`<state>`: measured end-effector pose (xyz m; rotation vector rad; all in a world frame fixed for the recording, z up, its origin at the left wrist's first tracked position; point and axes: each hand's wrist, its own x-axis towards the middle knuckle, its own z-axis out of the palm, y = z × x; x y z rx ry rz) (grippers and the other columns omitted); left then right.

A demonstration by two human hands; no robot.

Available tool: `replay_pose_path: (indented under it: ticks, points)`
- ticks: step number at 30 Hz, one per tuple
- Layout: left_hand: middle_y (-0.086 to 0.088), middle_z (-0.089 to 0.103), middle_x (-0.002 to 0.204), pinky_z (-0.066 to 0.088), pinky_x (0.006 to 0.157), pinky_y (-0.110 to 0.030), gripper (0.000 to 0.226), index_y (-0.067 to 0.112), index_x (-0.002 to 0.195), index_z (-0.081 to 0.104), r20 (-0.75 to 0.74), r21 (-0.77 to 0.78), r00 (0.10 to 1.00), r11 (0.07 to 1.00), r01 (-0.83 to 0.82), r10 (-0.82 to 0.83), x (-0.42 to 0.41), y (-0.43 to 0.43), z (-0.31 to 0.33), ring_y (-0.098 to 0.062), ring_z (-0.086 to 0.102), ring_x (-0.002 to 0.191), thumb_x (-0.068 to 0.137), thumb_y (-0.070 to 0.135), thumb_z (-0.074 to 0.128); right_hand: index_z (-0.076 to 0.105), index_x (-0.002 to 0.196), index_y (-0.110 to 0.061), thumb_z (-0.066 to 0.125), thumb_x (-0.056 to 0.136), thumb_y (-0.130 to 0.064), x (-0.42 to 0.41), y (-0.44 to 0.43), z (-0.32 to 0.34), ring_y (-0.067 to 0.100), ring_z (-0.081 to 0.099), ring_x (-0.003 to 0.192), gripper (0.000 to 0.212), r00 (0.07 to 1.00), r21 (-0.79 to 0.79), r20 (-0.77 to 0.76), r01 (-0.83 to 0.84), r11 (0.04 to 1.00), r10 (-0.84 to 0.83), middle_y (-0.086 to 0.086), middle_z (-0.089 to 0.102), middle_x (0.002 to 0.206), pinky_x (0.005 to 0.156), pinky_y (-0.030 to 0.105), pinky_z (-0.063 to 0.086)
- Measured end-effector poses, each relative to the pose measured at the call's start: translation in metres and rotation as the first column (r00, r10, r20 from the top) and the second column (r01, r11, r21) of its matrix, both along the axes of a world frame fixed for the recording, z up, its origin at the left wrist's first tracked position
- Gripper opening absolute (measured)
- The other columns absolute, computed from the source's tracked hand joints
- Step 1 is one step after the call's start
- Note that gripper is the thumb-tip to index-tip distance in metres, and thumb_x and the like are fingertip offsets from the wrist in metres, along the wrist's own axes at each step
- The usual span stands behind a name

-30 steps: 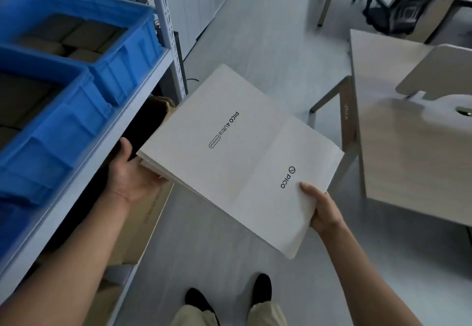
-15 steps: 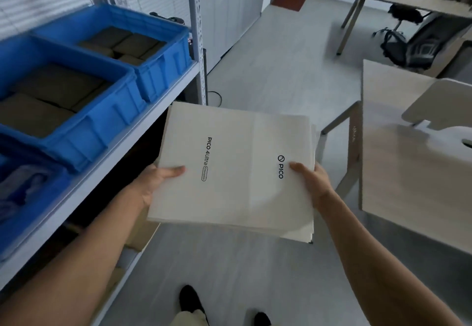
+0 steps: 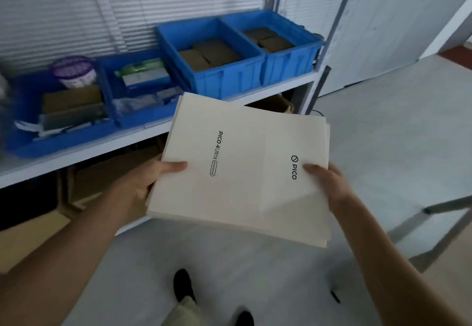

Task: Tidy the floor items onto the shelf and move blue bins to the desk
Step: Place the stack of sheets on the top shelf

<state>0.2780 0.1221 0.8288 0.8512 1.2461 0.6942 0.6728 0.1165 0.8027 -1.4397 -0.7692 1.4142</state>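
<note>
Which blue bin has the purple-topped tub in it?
The leftmost bin: it alone holds the tub, which stands at its back, behind brown cardboard.

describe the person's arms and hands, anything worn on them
The left hand and right hand are uncovered: no gloves, and no rings or watch visible. The left arm and right arm are uncovered to the frame edge, with no sleeve, band or marking in view.
</note>
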Motion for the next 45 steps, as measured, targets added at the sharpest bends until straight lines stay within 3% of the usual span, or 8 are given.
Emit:
replay_pose_path:
  ticks: [7,12,19,25,28,33,38,45]
  points:
    - [-0.017,0.072,0.113,0.053,0.087,-0.056,0.048,0.013,0.12,0.066,0.019,0.072,0.897,0.894,-0.443,0.443,-0.116,-0.124,0.029,-0.038,0.07,0.099,0.073,0.006,0.075,0.065,0.12,0.0,0.069,0.084,-0.007,-0.15,-0.003,0.046,0.027,0.07,0.068,0.037,0.96,0.042,0.018,-0.28,0.959,0.28,0.021,0.072,0.102,0.056,0.034,0.06]
    - [-0.01,0.076,0.096,0.057,0.07,-0.039,0.031,0.013,0.111,0.068,0.025,0.157,0.765,0.753,-0.639,0.644,-0.229,-0.215,0.053,-0.028,0.074,0.081,0.081,0.005,0.069,0.062,0.125,-0.004,0.062,0.09,-0.014,-0.286,-0.03,0.081,0.027,0.074,0.082,0.036,0.835,0.058,-0.025,-0.547,0.835,0.549,0.018,0.072,0.112,0.062,0.034,0.06]
    - [-0.017,0.07,0.111,0.054,0.077,-0.044,0.051,0.009,0.119,0.064,0.058,0.238,0.585,0.558,-0.795,0.809,-0.403,-0.341,0.088,-0.037,0.067,0.096,0.07,0.009,0.078,0.068,0.114,-0.021,0.064,0.091,-0.013,-0.488,-0.123,0.101,0.018,0.075,0.079,0.024,0.715,0.14,0.084,-0.698,0.702,0.694,0.002,0.078,0.099,0.059,0.028,0.058]
    - [-0.019,0.071,0.108,0.057,0.063,-0.036,0.069,0.01,0.109,0.067,0.123,0.29,0.657,0.606,-0.741,0.744,-0.496,-0.381,0.142,-0.029,0.072,0.079,0.042,0.018,0.081,0.07,0.105,-0.027,0.067,0.089,-0.013,-0.589,-0.136,0.155,0.023,0.072,0.086,0.022,0.749,0.266,0.127,-0.657,0.705,0.65,0.0,0.078,0.094,0.066,0.032,0.056]
    - [-0.012,0.073,0.11,0.058,0.064,-0.033,0.091,0.014,0.116,0.066,0.172,0.425,0.713,0.602,-0.676,0.68,-0.529,-0.379,0.172,-0.026,0.073,0.089,0.029,0.026,0.09,0.069,0.113,-0.021,0.066,0.089,-0.011,-0.62,-0.118,0.19,0.027,0.071,0.092,0.027,0.754,0.351,0.104,-0.638,0.686,0.648,0.004,0.077,0.101,0.07,0.036,0.057]
    - [0.004,0.071,0.119,0.058,0.072,-0.026,0.054,0.024,0.133,0.057,0.232,0.63,0.687,0.432,-0.646,0.689,-0.549,-0.329,0.225,-0.016,0.069,0.104,0.085,-0.001,0.056,0.065,0.124,-0.015,0.066,0.088,-0.013,-0.646,-0.06,0.258,0.028,0.073,0.094,0.036,0.764,0.496,0.119,-0.599,0.629,0.634,0.008,0.075,0.111,0.069,0.044,0.061]
    - [0.003,0.074,0.11,0.057,0.072,-0.025,0.038,0.017,0.123,0.063,0.33,0.741,0.654,0.242,-0.626,0.68,-0.564,-0.234,0.299,-0.013,0.071,0.095,0.091,-0.001,0.053,0.064,0.122,-0.01,0.062,0.091,-0.014,-0.667,0.024,0.341,0.024,0.073,0.093,0.031,0.79,0.582,0.123,-0.547,0.601,0.601,0.009,0.073,0.112,0.068,0.035,0.061]
    - [-0.002,0.064,0.093,0.056,0.057,-0.022,0.002,0.01,0.087,0.064,0.27,0.609,0.567,0.318,-0.726,0.778,-0.611,-0.072,0.386,-0.013,0.064,0.074,0.089,0.01,0.064,0.064,0.096,-0.015,0.059,0.095,-0.019,-0.699,0.135,0.444,0.012,0.071,0.062,0.007,0.807,0.483,0.267,-0.584,0.652,0.526,0.0,0.074,0.08,0.051,0.029,0.06]
